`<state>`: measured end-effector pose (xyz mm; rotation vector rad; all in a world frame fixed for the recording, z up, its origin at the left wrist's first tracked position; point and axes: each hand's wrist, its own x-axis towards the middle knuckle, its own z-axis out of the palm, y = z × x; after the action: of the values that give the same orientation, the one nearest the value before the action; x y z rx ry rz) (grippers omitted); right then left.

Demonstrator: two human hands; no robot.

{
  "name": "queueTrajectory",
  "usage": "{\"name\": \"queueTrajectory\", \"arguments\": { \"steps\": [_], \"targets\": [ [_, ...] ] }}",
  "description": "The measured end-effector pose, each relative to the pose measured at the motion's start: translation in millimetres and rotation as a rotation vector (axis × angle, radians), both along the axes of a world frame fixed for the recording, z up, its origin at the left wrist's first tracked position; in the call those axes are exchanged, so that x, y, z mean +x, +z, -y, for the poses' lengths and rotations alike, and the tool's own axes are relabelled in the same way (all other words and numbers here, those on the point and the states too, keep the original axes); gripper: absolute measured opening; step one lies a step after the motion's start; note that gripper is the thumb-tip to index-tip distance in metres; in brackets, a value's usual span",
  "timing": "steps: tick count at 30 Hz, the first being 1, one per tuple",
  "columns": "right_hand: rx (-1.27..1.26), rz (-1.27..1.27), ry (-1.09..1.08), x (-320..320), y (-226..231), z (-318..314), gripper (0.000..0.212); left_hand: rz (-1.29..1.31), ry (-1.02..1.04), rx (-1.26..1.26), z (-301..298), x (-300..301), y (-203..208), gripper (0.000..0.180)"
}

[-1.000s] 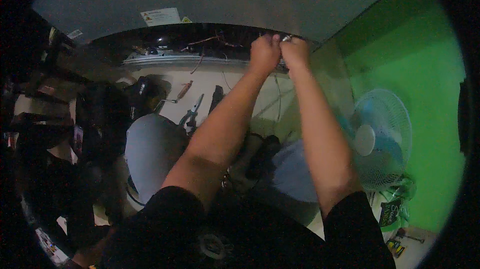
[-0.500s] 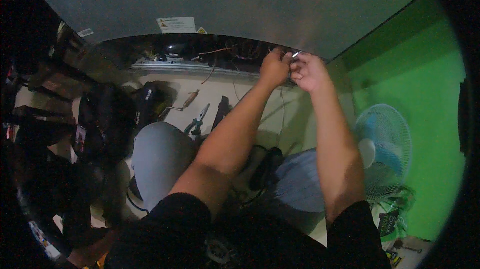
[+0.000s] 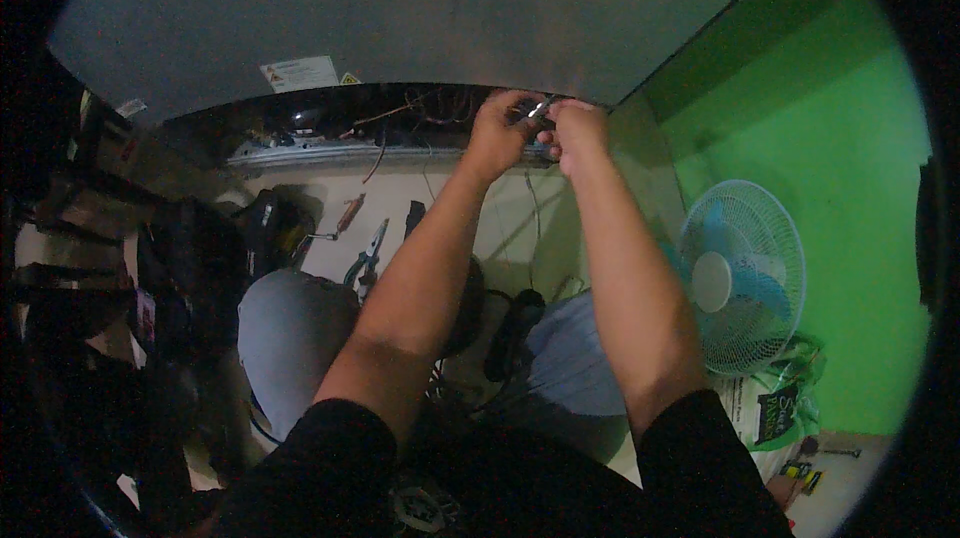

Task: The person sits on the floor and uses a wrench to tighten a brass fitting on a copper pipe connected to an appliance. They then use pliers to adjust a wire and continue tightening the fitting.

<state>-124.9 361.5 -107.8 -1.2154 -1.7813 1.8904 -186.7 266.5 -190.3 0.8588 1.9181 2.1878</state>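
Observation:
Both of my arms reach forward to the open lower bay [image 3: 340, 116] of a large grey appliance panel [image 3: 420, 8]. At the bay's right end, my left hand [image 3: 497, 136] is closed with bent fingers; what it grips is hidden. Close beside it, my right hand [image 3: 578, 131] is closed, its fingertips at a small shiny silver metal piece [image 3: 538, 110] between the two hands. The kind of piece is too small to tell. Thin copper-coloured tubes or wires [image 3: 400, 110] lie in the dark bay left of my hands.
Pliers [image 3: 368, 256] and a brown-handled crank tool [image 3: 350, 213] lie on the pale floor left of my arms. Dark bags [image 3: 200, 248] stand farther left. A white fan with blue blades [image 3: 742, 278] stands by the green wall [image 3: 800, 138]. Below it sits a printed plastic bag [image 3: 770, 403].
The view has shifted, so the panel, floor tools and fan appear farther left. The silver piece now shows between my hands, and my right hand has turned, its fingers more curled.

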Motion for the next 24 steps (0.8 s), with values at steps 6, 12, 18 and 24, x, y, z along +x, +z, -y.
{"name": "queueTrajectory", "arguments": {
  "steps": [6,12,18,24],
  "targets": [
    [0.994,0.290,0.001,3.1,-30.3,-10.8,0.013,0.288,-0.042,-0.097,5.2,-1.1,0.7,0.014],
    [0.446,0.020,0.127,-2.9,-27.3,-12.5,0.014,0.200,-0.071,-0.188,6.7,0.8,1.4,0.025],
    [-0.224,-0.067,-0.056,0.0,-13.0,-9.4,0.016,0.258,-0.065,-0.217,1.0,-4.0,-3.1,0.030],
    [0.463,0.043,-0.221,-16.7,-39.3,11.8,0.021,0.043,0.116,-0.268,4.0,4.6,3.2,0.030]
  ]
}}
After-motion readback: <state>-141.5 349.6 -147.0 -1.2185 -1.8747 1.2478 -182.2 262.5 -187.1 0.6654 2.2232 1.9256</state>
